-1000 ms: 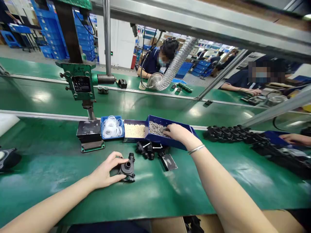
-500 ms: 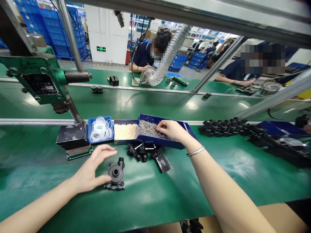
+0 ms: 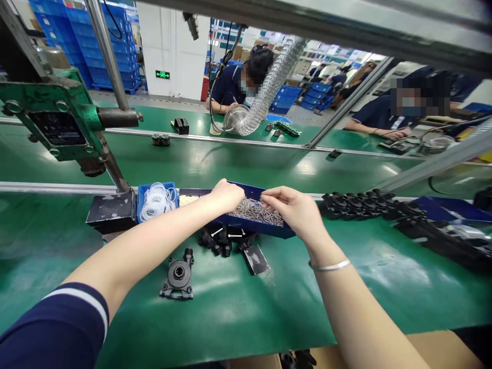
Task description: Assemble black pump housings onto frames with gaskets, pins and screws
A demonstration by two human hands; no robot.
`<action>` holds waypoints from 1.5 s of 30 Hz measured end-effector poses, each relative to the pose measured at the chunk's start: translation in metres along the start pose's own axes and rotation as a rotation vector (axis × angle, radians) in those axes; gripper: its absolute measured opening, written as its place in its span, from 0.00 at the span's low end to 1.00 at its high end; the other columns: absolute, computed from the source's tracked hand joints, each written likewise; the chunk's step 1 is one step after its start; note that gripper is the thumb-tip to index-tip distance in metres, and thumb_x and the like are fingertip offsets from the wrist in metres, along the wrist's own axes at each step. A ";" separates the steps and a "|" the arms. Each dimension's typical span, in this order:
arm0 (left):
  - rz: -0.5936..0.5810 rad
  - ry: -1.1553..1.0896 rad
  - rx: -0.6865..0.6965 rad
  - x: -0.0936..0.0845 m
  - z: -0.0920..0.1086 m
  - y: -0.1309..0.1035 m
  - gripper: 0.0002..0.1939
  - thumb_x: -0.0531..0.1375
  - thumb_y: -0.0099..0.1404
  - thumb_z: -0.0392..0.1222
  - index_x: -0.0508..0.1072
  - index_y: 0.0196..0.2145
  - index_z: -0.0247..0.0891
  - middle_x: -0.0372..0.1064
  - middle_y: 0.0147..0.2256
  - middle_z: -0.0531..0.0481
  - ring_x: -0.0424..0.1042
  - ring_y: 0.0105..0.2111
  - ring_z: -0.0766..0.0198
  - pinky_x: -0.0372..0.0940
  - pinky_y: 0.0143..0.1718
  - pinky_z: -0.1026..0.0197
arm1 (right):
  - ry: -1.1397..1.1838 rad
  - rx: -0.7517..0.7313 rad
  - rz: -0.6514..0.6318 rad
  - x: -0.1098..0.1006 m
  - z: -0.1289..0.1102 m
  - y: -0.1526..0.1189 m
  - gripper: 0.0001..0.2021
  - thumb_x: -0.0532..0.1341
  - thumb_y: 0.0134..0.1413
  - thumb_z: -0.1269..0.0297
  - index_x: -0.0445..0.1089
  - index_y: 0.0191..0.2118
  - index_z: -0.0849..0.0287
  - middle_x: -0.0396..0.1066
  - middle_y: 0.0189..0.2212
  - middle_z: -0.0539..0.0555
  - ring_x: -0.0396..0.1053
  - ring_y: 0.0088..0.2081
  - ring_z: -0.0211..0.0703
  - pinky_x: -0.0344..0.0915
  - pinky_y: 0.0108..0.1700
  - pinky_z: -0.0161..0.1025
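Note:
Both my hands are over the blue bin of small metal pins. My left hand is closed at the bin's left part, its fingertips hidden, so what it grips cannot be made out. At the right part, my right hand has thumb and fingertips pinched just above the pins; anything between them is too small to tell. A black round housing with a spout lies on the green bench, touched by neither hand.
Left of the pins stand a tray of cream pieces and a blue basket of white rings. A green press rises at the left. Black parts and a dark block lie before the bin. Two people sit opposite.
My left hand has moved from beside the black housing up and right to the pin bin, and its fingers have closed. My right hand has shifted slightly right, still at the bin.

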State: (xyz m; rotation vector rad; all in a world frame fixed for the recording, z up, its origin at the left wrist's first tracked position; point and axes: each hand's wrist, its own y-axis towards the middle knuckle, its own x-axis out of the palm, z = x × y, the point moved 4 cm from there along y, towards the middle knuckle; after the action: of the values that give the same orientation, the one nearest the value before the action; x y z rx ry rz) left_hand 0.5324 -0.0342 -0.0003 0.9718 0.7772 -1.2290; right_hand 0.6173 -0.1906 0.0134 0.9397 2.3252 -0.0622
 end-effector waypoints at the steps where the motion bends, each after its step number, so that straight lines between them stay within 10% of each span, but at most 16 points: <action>1: -0.027 0.001 -0.009 0.001 -0.001 -0.002 0.15 0.67 0.47 0.25 0.68 0.14 0.37 0.62 0.14 0.58 0.69 0.25 0.63 0.59 0.41 0.56 | 0.067 -0.024 0.013 -0.001 -0.007 -0.012 0.13 0.67 0.55 0.54 0.76 0.38 0.59 0.78 0.29 0.53 0.75 0.29 0.42 0.72 0.34 0.38; 11: 0.129 -0.193 -0.056 -0.028 0.016 -0.036 0.05 0.60 0.67 0.33 0.77 0.37 0.33 0.78 0.38 0.49 0.75 0.40 0.65 0.65 0.43 0.62 | 0.372 -0.085 -0.317 0.128 -0.037 -0.115 0.08 0.65 0.60 0.58 0.78 0.39 0.57 0.78 0.29 0.52 0.76 0.29 0.42 0.74 0.33 0.38; 18: 0.410 -0.477 -0.176 -0.075 0.022 -0.179 0.02 0.64 0.65 0.36 0.77 0.34 0.35 0.77 0.33 0.53 0.75 0.34 0.67 0.68 0.38 0.65 | 0.179 -0.432 -0.189 0.146 -0.049 -0.124 0.06 0.60 0.65 0.69 0.76 0.42 0.54 0.78 0.36 0.53 0.77 0.39 0.44 0.75 0.42 0.41; 25: 0.345 -0.376 -0.267 -0.022 0.031 -0.293 0.02 0.63 0.68 0.39 0.77 0.36 0.41 0.80 0.35 0.53 0.77 0.35 0.64 0.67 0.52 0.55 | 0.046 -0.546 -0.163 0.146 -0.048 -0.141 0.16 0.58 0.67 0.71 0.68 0.57 0.52 0.76 0.43 0.56 0.75 0.44 0.45 0.75 0.48 0.44; 45: 0.395 0.066 -0.015 0.009 0.048 -0.315 0.10 0.55 0.72 0.31 0.73 0.46 0.40 0.78 0.41 0.48 0.77 0.43 0.63 0.67 0.59 0.47 | -0.016 -0.593 -0.102 0.158 -0.044 -0.160 0.22 0.56 0.67 0.75 0.66 0.62 0.48 0.72 0.47 0.59 0.73 0.48 0.47 0.74 0.51 0.48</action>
State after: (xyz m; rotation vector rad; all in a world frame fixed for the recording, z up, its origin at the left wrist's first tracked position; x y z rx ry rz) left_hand 0.2238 -0.0992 -0.0452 1.0967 0.6071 -0.8507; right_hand 0.4038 -0.2014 -0.0691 0.5162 2.1773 0.5458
